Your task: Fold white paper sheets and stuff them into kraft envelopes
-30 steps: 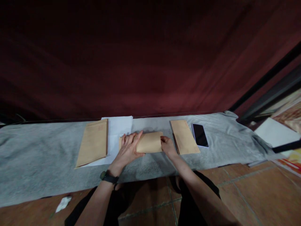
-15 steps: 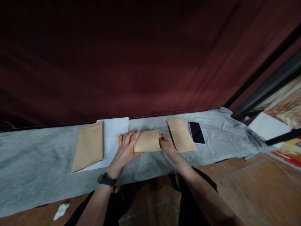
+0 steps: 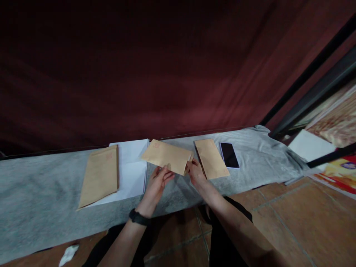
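A brown paper envelope [image 3: 169,154] with a small reddish print at its far left corner is tilted over the grey cloth. My right hand [image 3: 195,172] is closed on its right end, where the paper edge looks folded or opened. At the envelope's near edge is my left hand [image 3: 158,182], fingers loosely bent and apart, slightly blurred; fingertips appear to touch the paper. A dark watch [image 3: 139,217] is on my left wrist. Right of my right hand lies a second brown envelope [image 3: 211,159]. On the left, a larger brown envelope [image 3: 100,174] rests partly on white paper sheets [image 3: 132,170].
The grey cloth [image 3: 44,189] covers a long, narrow surface before a dark red curtain [image 3: 167,85]. A phone [image 3: 229,155] lies beside the right envelope. Black bars [image 3: 311,70] and a colourful printed sheet [image 3: 340,168] are at right. White tissue [image 3: 68,254] lies on the tiled floor [image 3: 303,218].
The middle envelope has turned, its left end swinging away from me and its printed face now showing. My left hand has left its top and moved to the near edge. My right hand keeps its end.
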Motion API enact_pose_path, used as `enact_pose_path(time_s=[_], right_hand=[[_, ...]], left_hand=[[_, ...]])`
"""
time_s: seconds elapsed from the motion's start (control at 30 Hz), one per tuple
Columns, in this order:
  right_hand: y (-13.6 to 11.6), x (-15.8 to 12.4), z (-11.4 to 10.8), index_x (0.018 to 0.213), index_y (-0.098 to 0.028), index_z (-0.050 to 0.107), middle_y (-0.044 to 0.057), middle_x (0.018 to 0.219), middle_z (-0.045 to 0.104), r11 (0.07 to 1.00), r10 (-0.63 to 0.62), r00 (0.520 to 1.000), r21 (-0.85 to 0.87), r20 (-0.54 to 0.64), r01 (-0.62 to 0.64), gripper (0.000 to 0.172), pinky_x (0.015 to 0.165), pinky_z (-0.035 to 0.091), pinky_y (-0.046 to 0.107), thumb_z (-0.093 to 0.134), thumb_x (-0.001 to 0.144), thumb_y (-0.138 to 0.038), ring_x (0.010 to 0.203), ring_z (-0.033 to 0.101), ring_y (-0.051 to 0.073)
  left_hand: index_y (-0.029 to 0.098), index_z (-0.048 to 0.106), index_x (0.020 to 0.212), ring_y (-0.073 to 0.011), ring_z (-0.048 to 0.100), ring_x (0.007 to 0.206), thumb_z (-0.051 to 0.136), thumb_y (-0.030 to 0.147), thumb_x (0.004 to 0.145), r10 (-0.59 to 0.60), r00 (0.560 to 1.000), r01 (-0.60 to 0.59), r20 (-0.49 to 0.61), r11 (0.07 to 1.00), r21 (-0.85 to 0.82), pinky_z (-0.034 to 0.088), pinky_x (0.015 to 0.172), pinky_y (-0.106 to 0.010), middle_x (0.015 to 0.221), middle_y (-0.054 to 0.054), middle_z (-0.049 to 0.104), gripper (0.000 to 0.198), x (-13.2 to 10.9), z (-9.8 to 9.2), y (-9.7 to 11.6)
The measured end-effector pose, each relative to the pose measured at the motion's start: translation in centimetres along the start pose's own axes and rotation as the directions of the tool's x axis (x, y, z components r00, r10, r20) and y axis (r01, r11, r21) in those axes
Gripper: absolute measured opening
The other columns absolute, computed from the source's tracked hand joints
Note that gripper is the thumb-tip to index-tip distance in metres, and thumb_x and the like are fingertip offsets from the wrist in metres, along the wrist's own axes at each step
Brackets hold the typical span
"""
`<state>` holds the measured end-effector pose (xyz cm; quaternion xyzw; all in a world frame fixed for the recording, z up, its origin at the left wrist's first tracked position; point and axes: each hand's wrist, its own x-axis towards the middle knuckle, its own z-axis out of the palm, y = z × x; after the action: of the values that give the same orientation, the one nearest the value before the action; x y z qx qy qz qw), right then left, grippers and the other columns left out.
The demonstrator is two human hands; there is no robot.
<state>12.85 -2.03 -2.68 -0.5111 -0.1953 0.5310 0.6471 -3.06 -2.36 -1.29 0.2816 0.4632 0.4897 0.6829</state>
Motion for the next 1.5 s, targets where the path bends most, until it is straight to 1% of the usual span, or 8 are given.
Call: enact_pose_path(time_s=[0.07, 0.2, 0.63, 0.8, 0.97, 1.1, 1.23, 1.5], right_hand=[[0.1, -0.6, 0.2, 0.084, -0.022, 0.063, 0.000, 0.077, 0.072, 0.999, 0.033, 0.999, -0.012, 0.015, -0.033, 0.026, 0.058, 0.050, 0.026, 0.069, 0.061, -0.033, 0.069, 0.065, 0.018], [-0.7, -1.3, 0.2, 0.084, -0.022, 0.065, 0.000, 0.078, 0.072, 0.996, 0.036, 0.997, -0.089, 0.068, -0.030, 0.027, 0.057, 0.050, 0.026, 0.068, 0.060, -0.034, 0.071, 0.064, 0.018], [-2.0, -2.1, -1.0, 0.083, -0.019, 0.071, 0.000, 0.078, 0.073, 0.976, 0.121, 0.957, -0.207, 0.262, -0.067, 0.024, 0.061, 0.055, 0.028, 0.072, 0.061, -0.030, 0.070, 0.066, 0.018], [-2.9, -0.8, -1.9, 0.087, -0.021, 0.068, 0.001, 0.090, 0.074, 0.993, 0.073, 0.967, -0.113, 0.243, -0.047, 0.026, 0.075, 0.056, 0.030, 0.075, 0.063, -0.028, 0.085, 0.068, 0.019], [-3.0, 0.3, -2.1, 0.094, -0.022, 0.071, 0.000, 0.091, 0.073, 0.971, -0.056, 0.966, -0.212, 0.252, 0.112, 0.029, 0.076, 0.050, 0.026, 0.075, 0.068, -0.035, 0.084, 0.064, 0.017], [-1.7, 0.7, -1.9, 0.083, -0.022, 0.071, -0.002, 0.079, 0.071, 0.916, -0.094, 0.939, -0.341, 0.332, 0.212, 0.016, 0.073, 0.048, 0.026, 0.067, 0.073, -0.033, 0.077, 0.060, 0.016], [-0.8, 1.1, -2.0, 0.075, -0.023, 0.069, -0.003, 0.072, 0.068, 0.870, -0.116, 0.942, -0.426, 0.315, 0.249, 0.007, 0.074, 0.049, 0.028, 0.066, 0.069, -0.026, 0.082, 0.060, 0.019], [-1.4, 1.1, -1.5, 0.081, -0.022, 0.072, -0.004, 0.075, 0.070, 0.904, -0.117, 0.954, -0.368, 0.276, 0.217, 0.019, 0.070, 0.046, 0.025, 0.064, 0.069, -0.035, 0.074, 0.059, 0.016]], left_hand=[[0.019, 0.059, 0.100, -0.0206, 0.072, 0.086, 0.078, 0.020, 0.076, -0.079, 0.996, 0.082, 0.033, 0.990, -0.112, 0.059, 0.078, -0.035, 0.098, -0.007, 0.072, 0.031, 0.1, 0.6, 0.2], [0.018, 0.063, 0.090, -0.0176, 0.073, 0.078, 0.071, 0.007, 0.073, -0.094, 0.995, 0.086, -0.044, 0.984, -0.157, 0.059, 0.071, -0.030, 0.092, -0.005, 0.074, 0.022, 1.0, 1.0, 0.8], [0.018, 0.066, 0.093, -0.0158, 0.067, 0.075, 0.070, 0.018, 0.063, 0.062, 0.994, -0.054, -0.090, 0.994, 0.090, 0.054, 0.064, -0.026, 0.089, -0.003, 0.072, 0.030, 2.6, -0.1, 0.9], [0.019, 0.064, 0.106, -0.0184, 0.069, 0.084, 0.069, 0.026, 0.072, 0.228, 0.974, -0.223, -0.016, 0.962, 0.157, 0.055, 0.075, -0.030, 0.095, -0.004, 0.073, 0.035, 2.5, -0.3, 2.1], [0.019, 0.062, 0.109, -0.0205, 0.069, 0.093, 0.066, 0.029, 0.079, 0.377, 0.920, -0.391, 0.107, 0.897, 0.204, 0.053, 0.088, -0.034, 0.099, -0.005, 0.075, 0.032, 2.4, -0.1, 3.1], [0.018, 0.063, 0.102, -0.0216, 0.069, 0.092, 0.065, 0.027, 0.078, 0.354, 0.921, -0.386, 0.159, 0.881, 0.273, 0.052, 0.087, -0.035, 0.097, -0.005, 0.074, 0.025, 2.7, 0.0, 2.0], [0.018, 0.065, 0.098, -0.0206, 0.067, 0.095, 0.063, 0.023, 0.077, 0.350, 0.929, -0.370, 0.121, 0.868, 0.331, 0.050, 0.089, -0.034, 0.098, -0.005, 0.072, 0.022, 2.8, -0.1, 0.9], [0.019, 0.066, 0.096, -0.0186, 0.067, 0.074, 0.063, 0.022, 0.070, 0.257, 0.966, -0.253, 0.021, 0.926, 0.279, 0.052, 0.069, -0.029, 0.080, -0.001, 0.071, 0.026, 2.9, -0.6, 0.8]])
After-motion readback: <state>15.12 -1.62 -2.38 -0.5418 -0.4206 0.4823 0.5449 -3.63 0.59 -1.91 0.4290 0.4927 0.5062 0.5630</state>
